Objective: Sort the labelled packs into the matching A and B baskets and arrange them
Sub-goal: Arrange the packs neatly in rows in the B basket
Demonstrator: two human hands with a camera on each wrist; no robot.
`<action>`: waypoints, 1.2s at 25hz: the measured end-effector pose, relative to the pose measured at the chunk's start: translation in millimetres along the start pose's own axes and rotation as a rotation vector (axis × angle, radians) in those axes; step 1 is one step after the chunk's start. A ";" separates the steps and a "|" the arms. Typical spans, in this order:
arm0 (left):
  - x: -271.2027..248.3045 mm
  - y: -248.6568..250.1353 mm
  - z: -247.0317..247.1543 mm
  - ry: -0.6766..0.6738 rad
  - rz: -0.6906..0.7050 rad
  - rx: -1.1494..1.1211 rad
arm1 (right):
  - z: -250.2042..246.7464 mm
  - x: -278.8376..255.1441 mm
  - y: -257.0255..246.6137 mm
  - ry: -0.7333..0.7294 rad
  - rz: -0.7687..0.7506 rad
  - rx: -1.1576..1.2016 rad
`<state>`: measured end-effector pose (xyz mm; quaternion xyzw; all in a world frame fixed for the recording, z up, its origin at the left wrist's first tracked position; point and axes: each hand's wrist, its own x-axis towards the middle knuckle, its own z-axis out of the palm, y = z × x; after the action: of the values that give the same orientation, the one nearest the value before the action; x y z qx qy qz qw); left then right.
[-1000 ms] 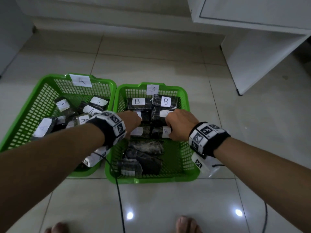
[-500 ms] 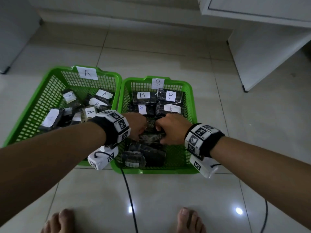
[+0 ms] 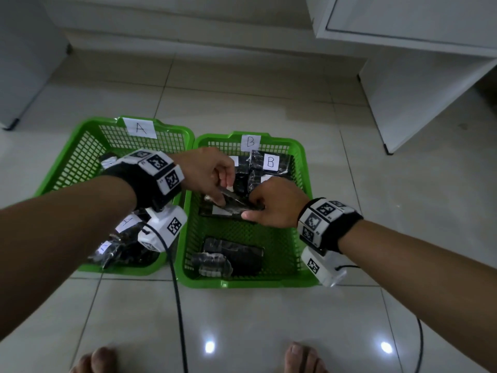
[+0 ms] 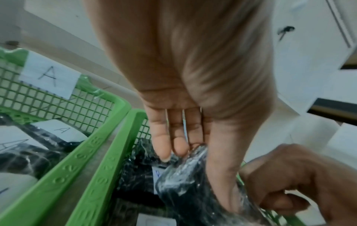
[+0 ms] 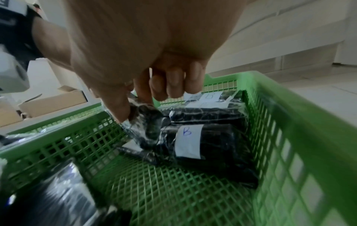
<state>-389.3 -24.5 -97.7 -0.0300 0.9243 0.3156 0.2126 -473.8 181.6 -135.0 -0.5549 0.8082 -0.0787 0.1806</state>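
Two green mesh baskets stand side by side on the floor, basket A [image 3: 88,130] on the left and basket B [image 3: 252,284] on the right. Both hands are over the middle of basket B and hold one black plastic-wrapped pack [image 3: 236,204] between them. My left hand [image 3: 222,193] pinches its left end with thumb and fingers [image 4: 166,146]. My right hand [image 3: 252,211] pinches the other end [image 5: 142,119]. More B-labelled packs [image 3: 270,162] lie at the basket's back, one of them [image 5: 193,140] right under my right hand. A-labelled packs [image 3: 126,232] lie in basket A.
Two dark packs [image 3: 231,258] lie at the front of basket B, with bare mesh between them and the hands. A white cabinet [image 3: 403,103] stands at the back right. A black cable [image 3: 177,305] runs across the tiles. Bare toes [image 3: 102,359] show at the bottom edge.
Both hands were down on the packs in the middle of basket B. They now hold one pack raised between them, and the left hand has moved up and to the right.
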 end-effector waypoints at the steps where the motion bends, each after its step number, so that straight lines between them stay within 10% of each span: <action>1: -1.3 -1.8 -4.6 0.023 -0.019 -0.048 | -2.7 1.4 3.2 0.060 -0.019 -0.015; 13: 22.2 -5.1 39.9 -0.199 -0.079 0.772 | -8.1 -15.0 45.3 0.250 0.129 0.137; 22: 37.0 -0.2 50.7 -0.294 -0.074 0.813 | -7.5 -12.3 50.3 0.302 0.126 0.014; 30: 14.3 -18.6 -12.5 0.326 -0.094 0.109 | -1.9 8.3 31.1 0.261 0.084 -0.033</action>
<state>-403.5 -45.7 -105.4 -0.1123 0.9599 0.2455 0.0758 -504.2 185.4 -145.1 -0.5086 0.8485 -0.1294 0.0678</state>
